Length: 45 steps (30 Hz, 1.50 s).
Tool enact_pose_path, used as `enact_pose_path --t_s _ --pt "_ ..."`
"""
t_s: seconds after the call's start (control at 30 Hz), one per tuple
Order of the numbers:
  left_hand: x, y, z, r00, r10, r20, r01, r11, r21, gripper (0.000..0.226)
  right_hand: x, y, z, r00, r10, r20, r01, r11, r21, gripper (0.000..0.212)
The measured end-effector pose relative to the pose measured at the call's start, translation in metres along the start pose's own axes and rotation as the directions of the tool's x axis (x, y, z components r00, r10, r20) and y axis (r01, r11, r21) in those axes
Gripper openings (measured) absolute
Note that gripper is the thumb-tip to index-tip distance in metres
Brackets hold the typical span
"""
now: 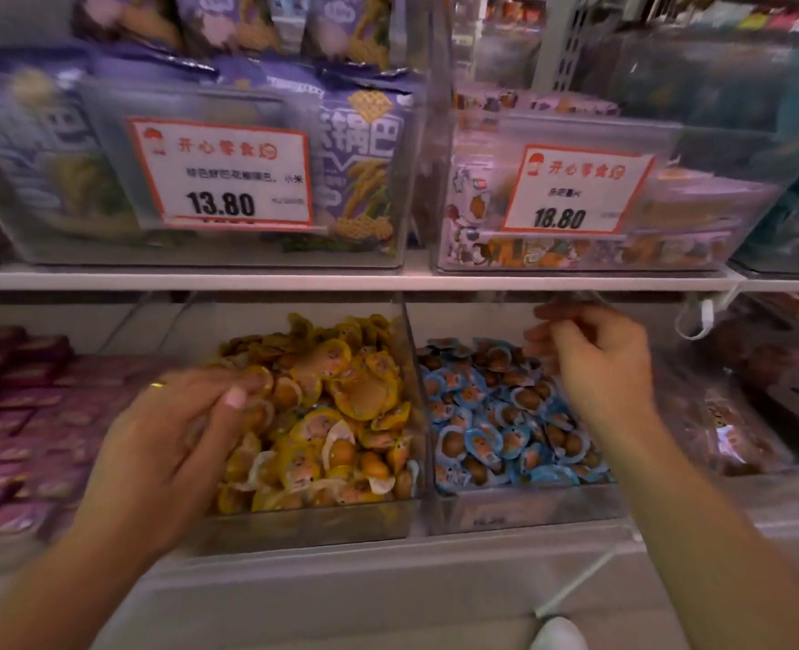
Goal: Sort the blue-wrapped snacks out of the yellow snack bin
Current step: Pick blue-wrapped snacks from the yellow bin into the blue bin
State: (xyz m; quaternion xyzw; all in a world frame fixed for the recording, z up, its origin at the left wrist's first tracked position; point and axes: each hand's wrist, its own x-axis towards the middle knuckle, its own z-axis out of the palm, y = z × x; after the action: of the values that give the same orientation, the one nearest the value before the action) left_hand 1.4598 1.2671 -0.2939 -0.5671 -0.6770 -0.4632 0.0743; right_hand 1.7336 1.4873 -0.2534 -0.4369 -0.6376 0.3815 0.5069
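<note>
A clear bin (303, 527) on the lower shelf is heaped with yellow-wrapped snacks (341, 415). Right beside it, behind a clear divider, a second bin (519, 509) holds blue-wrapped snacks (496, 424). My left hand (172, 433) rests at the yellow bin's left side. Its fingers are curled down into the pile with the thumb pressed against them, and I cannot tell if it holds a snack. My right hand (594, 358) hovers above the back of the blue bin, fingers loose and apart, nothing in them. I see no blue wrapper in the yellow heap.
An upper shelf (341, 279) overhangs both bins, carrying clear bins with price tags 13.80 (221, 173) and 18.80 (575, 190). Purple packets (8, 415) lie left of the yellow bin, dark red packets (735, 415) right of the blue one.
</note>
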Motion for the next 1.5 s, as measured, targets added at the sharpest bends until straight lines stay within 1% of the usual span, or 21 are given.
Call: enact_pose_path --t_s 0.07,0.13,0.17,0.2,0.27,0.3,0.37,0.47,0.53,0.6,0.67,0.7,0.73,0.83,0.87,1.0,1.1,1.2,1.3,1.4,1.5 --pt "-0.01 -0.007 -0.022 0.999 -0.004 -0.045 0.006 0.999 0.039 0.029 -0.027 -0.018 0.031 0.979 -0.153 0.132 0.147 0.988 0.054 0.026" --pt "-0.023 -0.015 -0.042 0.998 -0.052 -0.046 0.055 0.996 0.076 0.03 -0.06 -0.033 0.067 0.898 -0.256 0.357 0.254 0.966 0.052 0.027" --pt "-0.029 -0.019 -0.049 0.997 -0.076 -0.03 0.079 0.992 0.097 0.03 -0.076 -0.038 0.085 0.827 -0.276 0.49 0.298 0.954 0.034 0.028" --pt "-0.036 -0.023 -0.056 0.996 -0.094 -0.007 0.094 0.988 0.125 0.031 -0.092 -0.042 0.102 0.735 -0.272 0.622 0.339 0.941 0.01 0.028" --pt "-0.048 -0.029 -0.064 0.993 -0.111 0.048 0.101 0.979 0.178 0.035 -0.117 -0.045 0.135 0.525 -0.222 0.822 0.433 0.901 -0.033 0.03" --pt "-0.052 -0.031 -0.066 0.991 -0.109 0.08 0.092 0.977 0.193 0.038 -0.126 -0.045 0.149 0.438 -0.201 0.876 0.491 0.87 -0.047 0.033" --pt "-0.057 -0.032 -0.069 0.987 -0.082 0.136 0.051 0.974 0.221 0.042 -0.137 -0.043 0.171 0.322 -0.131 0.938 0.577 0.812 -0.085 0.04" --pt "-0.061 -0.036 -0.074 0.983 -0.073 0.169 0.032 0.971 0.237 0.043 -0.143 -0.046 0.193 0.24 -0.033 0.97 0.58 0.807 -0.116 0.041" --pt "-0.063 -0.039 -0.077 0.984 -0.091 0.155 0.056 0.976 0.212 0.043 -0.145 -0.047 0.206 0.214 0.006 0.977 0.587 0.799 -0.134 0.042" --pt "-0.063 -0.041 -0.079 0.985 -0.107 0.133 0.08 0.979 0.189 0.042 -0.15 -0.045 0.219 0.207 0.052 0.977 0.657 0.732 -0.178 0.045" --pt "-0.062 -0.041 -0.08 0.988 -0.103 0.117 0.081 0.981 0.177 0.04 -0.155 -0.039 0.231 0.24 0.061 0.969 0.733 0.643 -0.222 0.043" --pt "-0.06 -0.041 -0.08 0.988 -0.102 0.118 0.081 0.982 0.173 0.039 -0.155 -0.036 0.235 0.252 0.052 0.966 0.75 0.621 -0.23 0.04" --pt "-0.059 -0.041 -0.08 0.987 -0.106 0.122 0.084 0.982 0.171 0.039 -0.154 -0.035 0.238 0.253 0.055 0.966 0.744 0.627 -0.231 0.038" --pt "-0.054 -0.043 -0.081 0.983 -0.136 0.125 0.112 0.977 0.184 0.039 -0.146 -0.035 0.243 0.214 0.106 0.971 0.644 0.732 -0.222 0.035" --pt "-0.053 -0.044 -0.081 0.982 -0.144 0.12 0.119 0.974 0.191 0.039 -0.144 -0.036 0.244 0.209 0.114 0.971 0.628 0.746 -0.222 0.035" --pt "-0.052 -0.046 -0.08 0.983 -0.125 0.135 0.091 0.968 0.235 0.038 -0.141 -0.037 0.244 0.201 0.117 0.973 0.656 0.721 -0.222 0.04" --pt "-0.052 -0.048 -0.082 0.981 -0.112 0.156 0.069 0.964 0.256 0.039 -0.134 -0.036 0.236 0.17 0.1 0.98 0.623 0.76 -0.186 0.031" --pt "-0.05 -0.048 -0.082 0.983 -0.109 0.148 0.067 0.963 0.263 0.038 -0.13 -0.036 0.229 0.156 0.077 0.985 0.602 0.783 -0.157 0.033" --pt "-0.049 -0.046 -0.081 0.984 -0.115 0.138 0.074 0.96 0.27 0.039 -0.138 -0.036 0.234 0.145 0.09 0.985 0.68 0.715 -0.165 0.036" --pt "-0.049 -0.046 -0.08 0.983 -0.121 0.137 0.081 0.96 0.269 0.039 -0.145 -0.04 0.243 0.175 0.146 0.974 0.742 0.63 -0.228 0.032" --pt "-0.05 -0.047 -0.081 0.984 -0.118 0.136 0.079 0.962 0.263 0.038 -0.145 -0.043 0.247 0.144 0.199 0.969 0.744 0.624 -0.239 0.03"
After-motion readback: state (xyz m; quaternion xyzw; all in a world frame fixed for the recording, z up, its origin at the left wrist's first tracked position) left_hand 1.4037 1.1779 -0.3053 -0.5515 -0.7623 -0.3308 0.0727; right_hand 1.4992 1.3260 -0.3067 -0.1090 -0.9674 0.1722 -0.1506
